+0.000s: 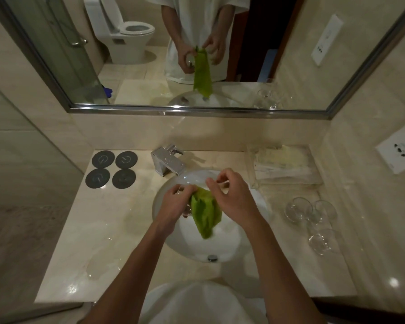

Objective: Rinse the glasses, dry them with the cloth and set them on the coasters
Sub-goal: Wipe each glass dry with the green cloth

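Note:
Over the white sink (pixel 255 202) my left hand (pixel 175 202) grips a clear glass (pixel 187 210), mostly hidden under my fingers and the cloth. A green cloth (pixel 206 213) hangs from the glass, its top edge pinched by my right hand (pixel 229 195). Three more clear glasses stand on the counter to the right: two side by side (pixel 298 209) (pixel 323 210) and one nearer me (pixel 322 240). Several dark round coasters (pixel 114 169) lie bare at the counter's back left.
A chrome tap (pixel 168 161) stands behind the sink. A clear tray (pixel 288 164) with white packets sits at the back right. Water puddles (pixel 98 270) lie on the marble counter's left front. A mirror (pixel 197 54) covers the wall ahead.

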Available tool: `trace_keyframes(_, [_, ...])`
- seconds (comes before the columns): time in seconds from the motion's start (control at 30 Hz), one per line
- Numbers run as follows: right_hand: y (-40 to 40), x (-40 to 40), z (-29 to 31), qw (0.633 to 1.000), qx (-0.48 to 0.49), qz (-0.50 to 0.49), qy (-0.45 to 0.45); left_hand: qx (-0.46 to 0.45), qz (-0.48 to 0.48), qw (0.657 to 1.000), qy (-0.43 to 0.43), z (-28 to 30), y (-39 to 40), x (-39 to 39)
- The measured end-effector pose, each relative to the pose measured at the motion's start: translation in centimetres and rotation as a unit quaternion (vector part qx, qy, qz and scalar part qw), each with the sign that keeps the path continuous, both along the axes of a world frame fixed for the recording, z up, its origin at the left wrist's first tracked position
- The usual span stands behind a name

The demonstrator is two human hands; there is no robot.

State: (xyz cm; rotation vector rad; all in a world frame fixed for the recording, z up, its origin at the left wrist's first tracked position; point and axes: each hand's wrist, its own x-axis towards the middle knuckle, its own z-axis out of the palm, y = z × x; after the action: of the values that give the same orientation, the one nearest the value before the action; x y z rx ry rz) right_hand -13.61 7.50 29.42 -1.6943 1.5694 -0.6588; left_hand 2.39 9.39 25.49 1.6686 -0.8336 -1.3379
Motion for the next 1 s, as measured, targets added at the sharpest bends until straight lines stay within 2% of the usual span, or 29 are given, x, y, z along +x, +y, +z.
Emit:
trace_keyframes(0.1, [0.2,0.8,-0.6,0.983,0.150,0.035,-0.100,-0.053,-0.035,0.998,-0.028,1.0,-0.2,-0.4])
trace_keyframes(0.13, [0.5,1.1,-0.9,0.975,0.171,0.030,-0.138,-0.063,-0.036,0.997,-0.033,1.2,-0.2,-0.5])
trace_keyframes(0.23, [1.1,1.7,-1.6,0.962,0.158,-0.017,-0.221,-0.071,-0.009,0.997,-0.042,1.4,-0.2,-0.6])
trace_keyframes(0.37, [1.6,2.1,-1.7,0.960,0.114,0.010,-0.254,-0.050,0.037,0.997,-0.034,1.3,-0.6,-0.1])
trace_keyframes(0.47, [2.4,2.8,-2.4,0.978,0.027,0.031,-0.203,-0.024,0.062,0.997,-0.036,1.8,-0.9,0.4])
trace_keyframes(0.57, [2.7,2.6,-3.8,0.987,-0.060,0.081,-0.122,0.006,0.082,0.996,0.023,2.4,-1.1,0.9])
trace_keyframes(0.67, [2.4,1.6,-4.1,0.975,-0.136,0.165,-0.056,0.021,0.059,0.997,0.052,3.1,-1.1,1.2])
trace_keyframes(0.77, [1.9,0.8,-3.8,0.957,-0.219,0.192,0.005,0.024,0.004,0.998,0.052,3.9,-1.4,1.4])
trace_keyframes(0.87, [1.5,1.1,-2.8,0.978,-0.144,0.151,-0.020,0.019,-0.047,0.999,0.012,4.4,-1.7,1.3])
trace_keyframes(1.0, [1.6,2.0,-1.6,0.987,-0.046,0.093,-0.124,-0.034,-0.043,0.997,-0.055,4.1,-1.6,1.0])
